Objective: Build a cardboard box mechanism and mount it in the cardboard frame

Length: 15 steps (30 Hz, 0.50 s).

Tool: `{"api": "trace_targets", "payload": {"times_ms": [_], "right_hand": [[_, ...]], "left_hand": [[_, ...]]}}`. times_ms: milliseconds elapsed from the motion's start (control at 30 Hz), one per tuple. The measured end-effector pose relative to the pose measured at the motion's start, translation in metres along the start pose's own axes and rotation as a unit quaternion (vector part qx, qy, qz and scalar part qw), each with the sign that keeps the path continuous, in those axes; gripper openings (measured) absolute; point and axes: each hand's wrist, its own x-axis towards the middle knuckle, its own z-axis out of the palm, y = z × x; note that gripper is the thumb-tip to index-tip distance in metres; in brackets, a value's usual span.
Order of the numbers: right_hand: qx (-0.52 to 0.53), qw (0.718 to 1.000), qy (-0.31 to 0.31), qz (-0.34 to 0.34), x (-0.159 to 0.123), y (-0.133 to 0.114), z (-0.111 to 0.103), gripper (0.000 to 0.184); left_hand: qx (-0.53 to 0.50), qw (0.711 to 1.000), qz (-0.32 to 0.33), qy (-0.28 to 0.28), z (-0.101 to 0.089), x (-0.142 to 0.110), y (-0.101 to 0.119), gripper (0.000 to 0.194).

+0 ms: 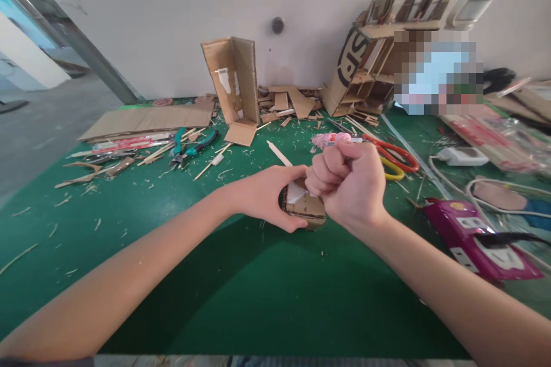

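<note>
My left hand (267, 195) curves round a small cardboard box (313, 206), thumb on its near side and fingers at the far side. White patches show on the top of the box. Above its right part my right hand (346, 178) is closed in a fist. A pink-ended tool (342, 137) sticks out at the top of this fist. Its kind and its lower end are hidden. Just beyond the box lies a pale wooden stick (279, 153).
Teal-handled pliers (183, 155) and sticks lie at left. An open cardboard piece (230, 83) stands behind, beside scraps (286, 102). Red-handled scissors (396, 153), a purple power strip (477, 241) and cables are at right. A cardboard shelf (357, 69) and another person's hand (499, 195) also show.
</note>
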Motion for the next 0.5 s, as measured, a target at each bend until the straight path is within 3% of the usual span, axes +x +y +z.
{"api": "trace_targets", "payload": {"times_ms": [300, 500], "right_hand": [[-0.029, 0.999, -0.028, -0.013, -0.0029, 0.001, 0.0033, 0.045], [-0.023, 0.997, -0.065, 0.038, -0.0053, -0.003, 0.0041, 0.04]], "left_hand": [[-0.015, 1.0, 0.014, 0.003, 0.0015, 0.0015, 0.0043, 0.034], [-0.034, 0.999, 0.014, -0.009, 0.0025, 0.003, 0.0093, 0.029]]}}
